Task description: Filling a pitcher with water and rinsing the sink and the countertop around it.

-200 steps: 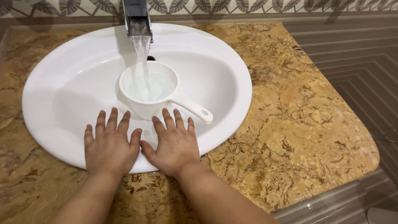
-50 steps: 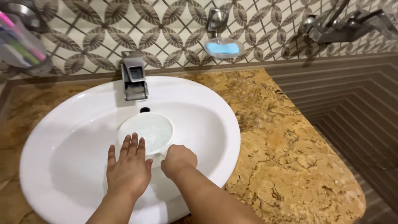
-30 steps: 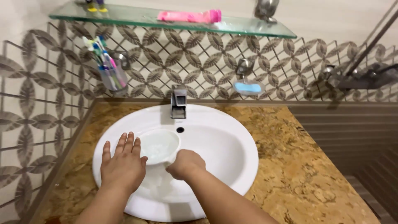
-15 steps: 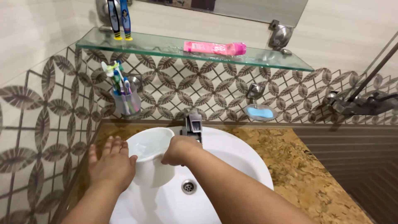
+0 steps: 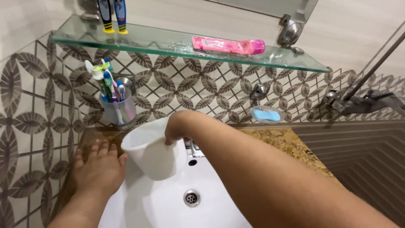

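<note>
Risk: water may slop out of your white jug (image 5: 149, 152), judging by how it hangs tilted above the sink (image 5: 168, 202) at lower centre of the frame; a sharper tip would spill it onto the worktop (image 5: 291, 143) or the wall side.
Second risk: the grip looks narrow, since you hold the jug only at its handle side, and a wet handle could slip from your fingers.
Third risk: the jug rises close under the tap (image 5: 192, 147), so a bump against it seems possible if you swing right.
Right hand: your right hand (image 5: 177, 126) is clenched on the jug's rim and handle at centre frame, the forearm crossing the lower right of the frame; the handle itself is hidden under the hand.
Left hand: your left hand (image 5: 99, 166) lies flat and spread, fingers released, at lower left on the edge where sink meets worktop; it sits just beside the jug, and I cannot tell whether it touches it.
Jug: it is lifted clear of the basin, mouth leaning toward the upper left; its contents cannot be seen from here.
Drain: the drain (image 5: 192, 197) shows bare below the jug.
Around: a holder of toothbrushes (image 5: 118, 105) hangs on the tiled wall at left, a glass shelf (image 5: 177, 44) carries a pink tube (image 5: 228, 44) at the top, and a blue soap (image 5: 265, 115) rests in its dish at right of centre.
</note>
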